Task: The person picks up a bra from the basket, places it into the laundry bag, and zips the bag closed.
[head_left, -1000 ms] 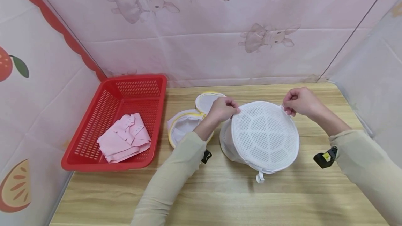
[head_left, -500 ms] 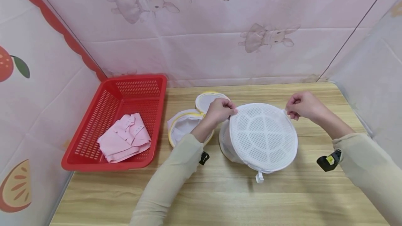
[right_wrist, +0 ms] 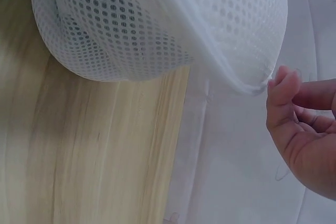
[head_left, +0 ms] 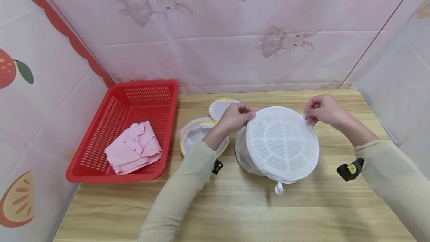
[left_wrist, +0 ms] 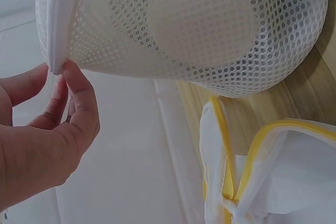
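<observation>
A white mesh laundry bag (head_left: 282,145), drum-shaped with a round top panel, stands tilted on the table right of centre. A small white tab (head_left: 279,188) hangs from its near rim. My left hand (head_left: 236,117) pinches the rim at the far left between thumb and finger; the left wrist view shows this grip on the zipped edge. At the far right of the rim, my right hand (head_left: 322,110) pinches the edge with its fingertips, whose exact hold is partly hidden. Through the mesh, a pale round shape (left_wrist: 202,22) shows in the left wrist view.
A smaller white laundry bag with yellow trim (head_left: 198,130) lies unzipped beside my left forearm, its round flap folded back. On the left stands a red plastic basket (head_left: 169,130) holding a folded pink garment (head_left: 134,148). Printed fabric walls (head_left: 215,62) border the wooden table (head_left: 235,216).
The bag's top dips slightly and comes back up over the last second. My right hand shifts outward, then back in toward the rim. Both hands keep to the rim; basket and small bag stay put.
</observation>
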